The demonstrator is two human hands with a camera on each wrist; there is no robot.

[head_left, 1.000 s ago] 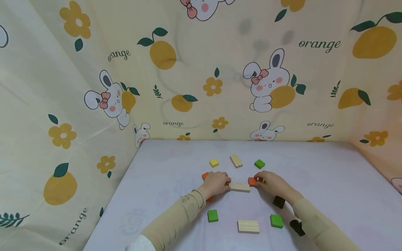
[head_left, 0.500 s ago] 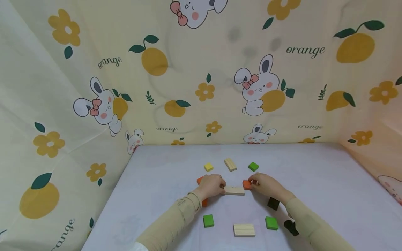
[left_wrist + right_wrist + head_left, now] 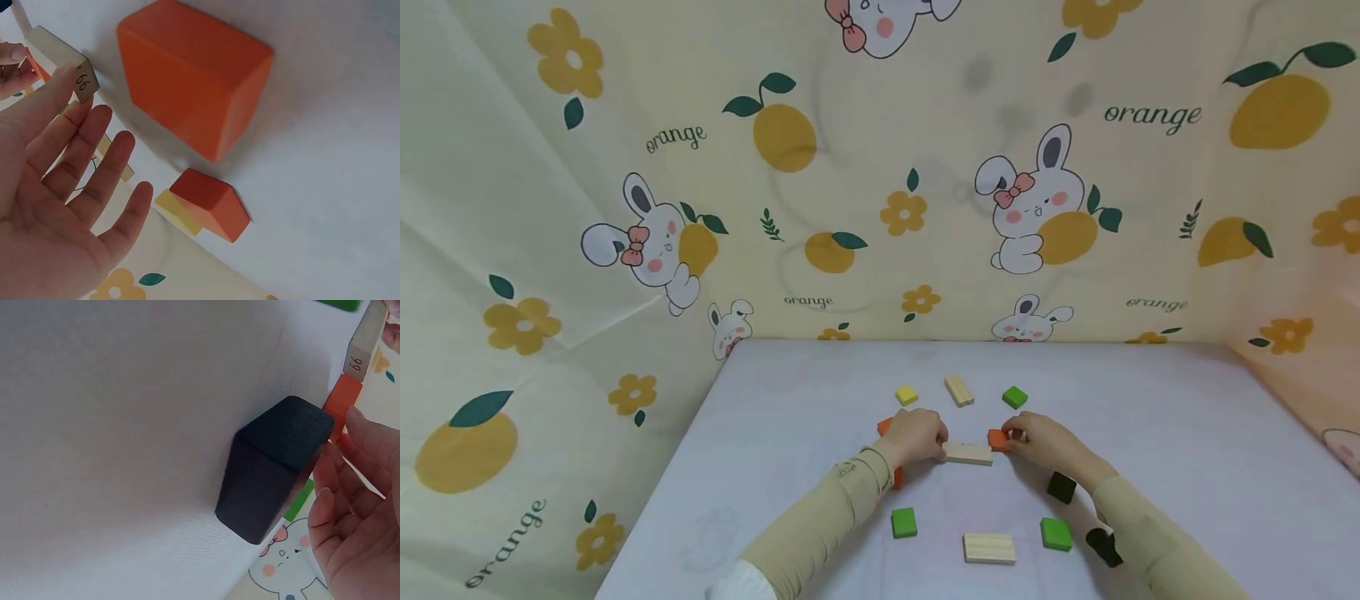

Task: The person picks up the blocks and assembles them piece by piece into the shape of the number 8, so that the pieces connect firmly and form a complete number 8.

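In the head view, a pale wooden block [image 3: 967, 454] lies crosswise in the middle of the table. My left hand [image 3: 916, 435] pinches its left end between thumb and forefinger, the other fingers spread apart in the left wrist view. An orange block [image 3: 997, 440] sits at the right end of the wooden block; the right wrist view shows them end to end. Thumb and fingers of my right hand [image 3: 1051, 446] pinch the orange block's right side. Two more orange blocks, one farther back [image 3: 885, 427] and one nearer [image 3: 898, 477], are partly hidden by my left hand and wrist.
Behind the hands lie a yellow block [image 3: 906, 395], a wooden block [image 3: 958, 390] and a green block [image 3: 1015, 397]. Nearer are two green blocks [image 3: 904, 523] and another wooden block [image 3: 989, 548]. A black block [image 3: 1062, 487] lies by my right wrist. A patterned cloth [image 3: 850, 192] stands behind.
The head view shifts slightly left, then back. Against the table, both hands and the blocks they hold stay in nearly the same places.
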